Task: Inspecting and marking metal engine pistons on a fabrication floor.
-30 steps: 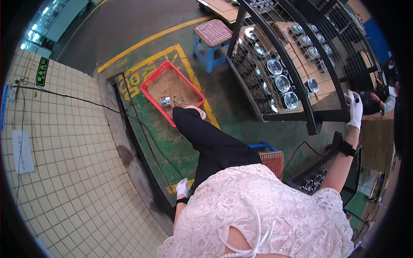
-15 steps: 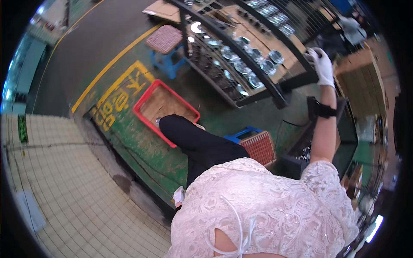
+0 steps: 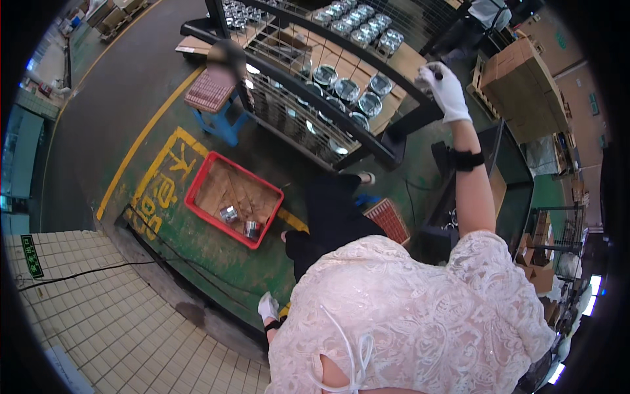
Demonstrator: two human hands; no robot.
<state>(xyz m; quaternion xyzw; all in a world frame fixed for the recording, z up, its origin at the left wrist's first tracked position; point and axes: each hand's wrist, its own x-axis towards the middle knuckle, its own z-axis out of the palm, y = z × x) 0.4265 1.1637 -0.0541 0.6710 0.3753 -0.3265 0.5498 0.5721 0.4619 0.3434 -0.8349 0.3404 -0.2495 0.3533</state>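
Observation:
My right hand [image 3: 446, 92], in a white glove, is closed round the black bar at the end of a wire-mesh rack [image 3: 307, 94]. The arm reaches forward and carries a black wrist strap. Shiny round metal parts [image 3: 346, 89] stand in rows on brown cardboard inside the rack. My left hand [image 3: 268, 306], also white-gloved, hangs low at my left side beside the tiled wall. Its fingers look loosely extended, with nothing visible in them.
A red tray [image 3: 211, 222] with cardboard and two metal parts lies on the green floor by my legs. Nearby stand a blue stool [image 3: 228, 125] with a woven top and another woven seat [image 3: 387, 220]. Cardboard boxes [image 3: 522, 92] are stacked at the right, near a dark bin [image 3: 508, 171].
The view has shifted, and my legs have moved clear of the red tray, showing the metal parts in it. My right hand keeps its grip on the bar; more of my left hand shows.

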